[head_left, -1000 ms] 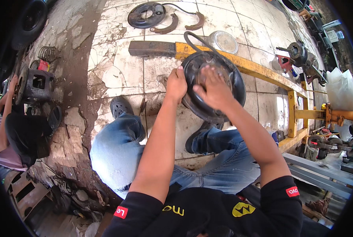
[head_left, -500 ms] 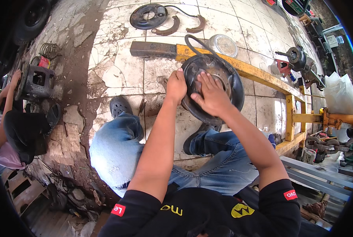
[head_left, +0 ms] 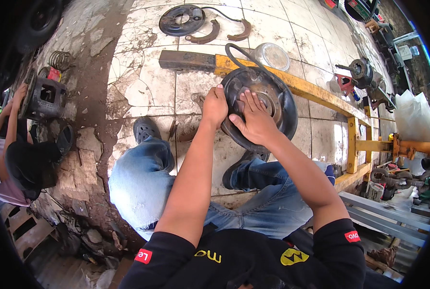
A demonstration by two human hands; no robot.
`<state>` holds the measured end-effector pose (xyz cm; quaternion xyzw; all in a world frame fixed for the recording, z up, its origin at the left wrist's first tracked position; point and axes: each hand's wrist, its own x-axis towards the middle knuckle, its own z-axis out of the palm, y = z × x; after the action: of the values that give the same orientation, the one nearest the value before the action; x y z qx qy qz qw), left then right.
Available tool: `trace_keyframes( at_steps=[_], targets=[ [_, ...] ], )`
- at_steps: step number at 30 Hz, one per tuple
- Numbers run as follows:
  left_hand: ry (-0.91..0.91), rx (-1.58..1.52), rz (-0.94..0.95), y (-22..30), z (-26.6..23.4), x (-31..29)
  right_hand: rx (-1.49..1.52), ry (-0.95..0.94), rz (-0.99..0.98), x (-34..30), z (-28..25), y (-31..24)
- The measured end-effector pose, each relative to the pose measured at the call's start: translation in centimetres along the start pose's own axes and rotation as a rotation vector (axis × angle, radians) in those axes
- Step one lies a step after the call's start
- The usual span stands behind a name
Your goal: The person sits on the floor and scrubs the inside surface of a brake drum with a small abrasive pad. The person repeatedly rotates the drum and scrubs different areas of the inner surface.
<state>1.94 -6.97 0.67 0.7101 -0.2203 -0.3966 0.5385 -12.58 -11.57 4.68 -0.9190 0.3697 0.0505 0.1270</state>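
Note:
A round, dark brake backing plate (head_left: 286,108) stands tilted in front of me, above my shoe. It has a hole in the middle, and a black brake cable (head_left: 232,52) loops from its upper edge. My left hand (head_left: 215,108) is closed on the plate's left rim; the thumb shows and the other fingers are mostly hidden. Against the plate's face, left of the hole, my right hand (head_left: 258,123) lies flat, fingers stretched out and thumb apart. On the tiles beyond lie a second backing plate (head_left: 167,23) with its cable and two curved brake shoes (head_left: 207,34).
A yellow steel frame (head_left: 316,92) with a dark end bar (head_left: 186,60) runs behind the plate. Beside it sits a round silver can (head_left: 272,57). At left, another person's hands (head_left: 19,94) touch a dark metal housing (head_left: 48,98). Metal parts (head_left: 403,179) pile up at right.
My right hand has slid slightly left and down across the plate's face. The left hand and the plate stay in nearly the same place.

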Motion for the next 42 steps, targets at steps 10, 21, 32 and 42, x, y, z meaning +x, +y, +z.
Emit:
trace_keyframes(
  at_steps=[10, 21, 32, 42],
  targets=[
    [0.007, -0.011, -0.020, 0.0, 0.4, -0.3, 0.021, 0.047, -0.014, 0.7, -0.3, 1.1],
    [-0.026, -0.055, -0.076, -0.2, 0.2, 0.1, 0.047, -0.026, 0.126, 1.2, -0.3, -0.1],
    [-0.054, -0.062, -0.096, 0.7, -0.1, 0.2, -0.035, 0.000, 0.092, 1.3, -1.1, 3.1],
    [-0.022, -0.024, -0.074, -0.1, 0.3, 0.4, 0.046, -0.115, -0.199, -2.5, -1.4, 1.4]
  ],
)
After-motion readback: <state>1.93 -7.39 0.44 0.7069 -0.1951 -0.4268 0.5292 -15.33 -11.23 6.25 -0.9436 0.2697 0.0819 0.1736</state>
